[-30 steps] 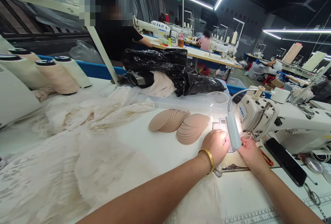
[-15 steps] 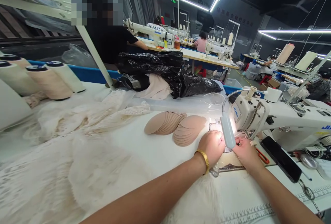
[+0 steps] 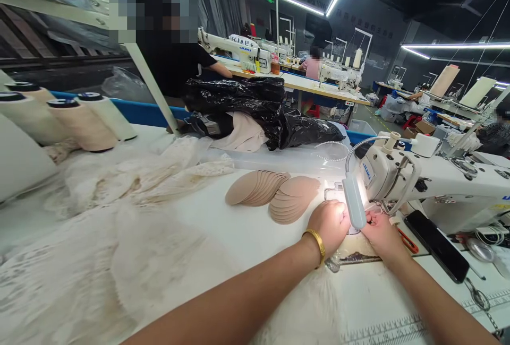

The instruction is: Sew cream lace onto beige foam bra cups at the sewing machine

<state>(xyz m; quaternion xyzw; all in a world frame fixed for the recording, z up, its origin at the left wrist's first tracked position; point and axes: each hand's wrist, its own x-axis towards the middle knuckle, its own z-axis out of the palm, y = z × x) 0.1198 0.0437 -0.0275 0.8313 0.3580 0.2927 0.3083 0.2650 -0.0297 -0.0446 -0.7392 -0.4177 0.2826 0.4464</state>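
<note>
Under the small gray lamp of the white sewing machine, my left hand is closed, a gold bracelet on its wrist. What its fingers hold is too small and glaring to name. My right hand is just right of the lamp, fingers pinched near the needle area, their contents partly hidden. Sheer whitish lace fabric hangs below my left wrist. Left of my hands lie two fanned stacks of beige oval pads, one beside the other.
A black phone and orange snips lie right of my hands. Lace fabric covers the table's left, by thread cones. Behind are a black plastic bag and a seated person. A ruler runs along the front edge.
The whole view has shifted slightly, so things appear a little further right. Both hands keep nearly the same place and closed pose at the machine.
</note>
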